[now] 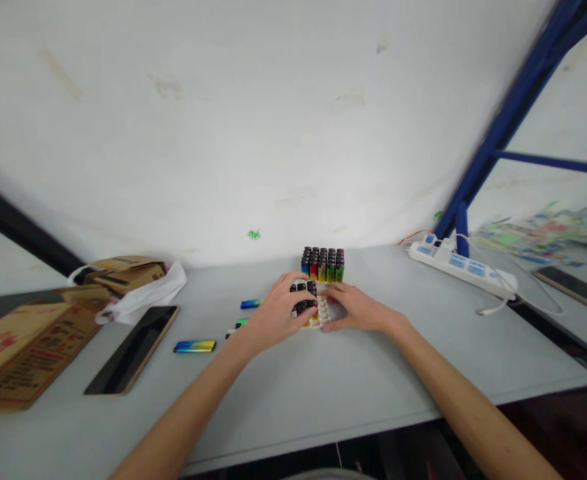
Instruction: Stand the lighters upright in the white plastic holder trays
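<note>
A white slotted tray (324,312) lies on the grey table, its left part filled with upright black-topped lighters (301,288). My left hand (282,310) curves over these lighters, thumb and fingers on either side of them. At the tray's right edge rests my right hand (349,308), its thumb and fingers apart and nothing visible between them. Just behind stands a full block of coloured lighters (322,265) in rows. Left of my left hand lie a blue lighter (251,303) and a green one (242,323), partly hidden.
A blue-yellow lighter (195,347) and a dark phone (132,350) lie to the left, near cardboard boxes (38,347) and white plastic (143,297). A white power strip (461,267) with cables sits at the right. Blue metal posts (493,137) rise by the wall.
</note>
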A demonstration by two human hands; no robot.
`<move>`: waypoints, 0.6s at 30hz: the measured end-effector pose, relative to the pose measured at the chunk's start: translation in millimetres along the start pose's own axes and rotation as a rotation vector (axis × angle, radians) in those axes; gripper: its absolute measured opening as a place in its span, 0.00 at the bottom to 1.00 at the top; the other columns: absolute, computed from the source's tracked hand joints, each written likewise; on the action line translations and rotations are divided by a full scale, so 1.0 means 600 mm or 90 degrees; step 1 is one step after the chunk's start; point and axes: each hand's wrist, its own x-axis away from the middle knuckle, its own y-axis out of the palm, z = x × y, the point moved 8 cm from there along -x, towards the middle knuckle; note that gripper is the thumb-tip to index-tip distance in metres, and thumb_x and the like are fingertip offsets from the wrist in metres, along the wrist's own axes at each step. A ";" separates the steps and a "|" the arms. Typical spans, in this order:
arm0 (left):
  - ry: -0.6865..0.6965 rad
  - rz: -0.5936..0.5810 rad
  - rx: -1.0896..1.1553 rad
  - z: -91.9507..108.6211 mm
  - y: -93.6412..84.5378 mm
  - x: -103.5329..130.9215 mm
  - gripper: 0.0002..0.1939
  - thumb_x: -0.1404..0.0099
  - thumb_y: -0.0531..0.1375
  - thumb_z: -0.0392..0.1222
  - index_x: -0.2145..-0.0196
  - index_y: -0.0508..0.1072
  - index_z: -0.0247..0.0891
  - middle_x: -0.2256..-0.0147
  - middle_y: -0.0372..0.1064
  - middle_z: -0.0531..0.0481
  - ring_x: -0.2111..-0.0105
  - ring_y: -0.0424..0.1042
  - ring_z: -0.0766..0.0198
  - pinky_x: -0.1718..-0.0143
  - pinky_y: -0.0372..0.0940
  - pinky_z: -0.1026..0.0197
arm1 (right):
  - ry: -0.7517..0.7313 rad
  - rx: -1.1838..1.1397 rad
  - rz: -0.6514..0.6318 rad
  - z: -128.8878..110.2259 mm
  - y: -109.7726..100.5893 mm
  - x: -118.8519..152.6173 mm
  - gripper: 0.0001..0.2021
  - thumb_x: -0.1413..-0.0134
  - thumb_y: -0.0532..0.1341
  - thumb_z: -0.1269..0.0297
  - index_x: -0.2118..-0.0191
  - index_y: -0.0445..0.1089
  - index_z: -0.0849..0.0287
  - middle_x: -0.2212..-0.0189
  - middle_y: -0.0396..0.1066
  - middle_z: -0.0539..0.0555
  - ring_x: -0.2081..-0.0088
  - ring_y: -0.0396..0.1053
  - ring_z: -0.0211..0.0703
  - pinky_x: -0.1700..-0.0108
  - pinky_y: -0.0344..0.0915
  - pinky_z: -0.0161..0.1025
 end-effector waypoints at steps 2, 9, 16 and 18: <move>0.011 -0.003 -0.020 0.009 0.002 0.001 0.11 0.30 0.59 0.43 0.53 0.79 0.45 0.42 0.63 0.41 0.40 0.62 0.48 0.36 0.58 0.41 | -0.006 -0.007 0.000 -0.003 -0.001 -0.001 0.36 0.52 0.70 0.40 0.43 0.68 0.59 0.50 0.71 0.63 0.48 0.69 0.60 0.45 0.66 0.54; -0.115 0.075 -0.004 -0.061 -0.065 0.039 0.18 0.26 0.52 0.47 0.44 0.73 0.45 0.43 0.66 0.41 0.42 0.66 0.51 0.37 0.59 0.47 | 0.010 -0.005 -0.017 -0.003 -0.002 0.000 0.39 0.51 0.69 0.39 0.41 0.67 0.61 0.49 0.71 0.64 0.47 0.69 0.60 0.44 0.65 0.54; -0.279 -0.007 -0.026 -0.247 -0.081 0.126 0.16 0.40 0.64 0.55 0.60 0.81 0.43 0.56 0.76 0.41 0.53 0.73 0.44 0.44 0.64 0.40 | 0.009 -0.009 -0.028 -0.005 -0.003 -0.001 0.41 0.51 0.68 0.37 0.39 0.66 0.62 0.49 0.71 0.64 0.47 0.69 0.60 0.43 0.65 0.54; -0.283 -0.019 -0.004 -0.258 -0.075 0.135 0.14 0.40 0.65 0.56 0.65 0.81 0.43 0.59 0.77 0.42 0.56 0.75 0.45 0.46 0.66 0.42 | 0.011 -0.006 -0.028 -0.005 -0.003 -0.001 0.41 0.51 0.68 0.37 0.39 0.66 0.62 0.49 0.71 0.64 0.48 0.69 0.59 0.44 0.65 0.54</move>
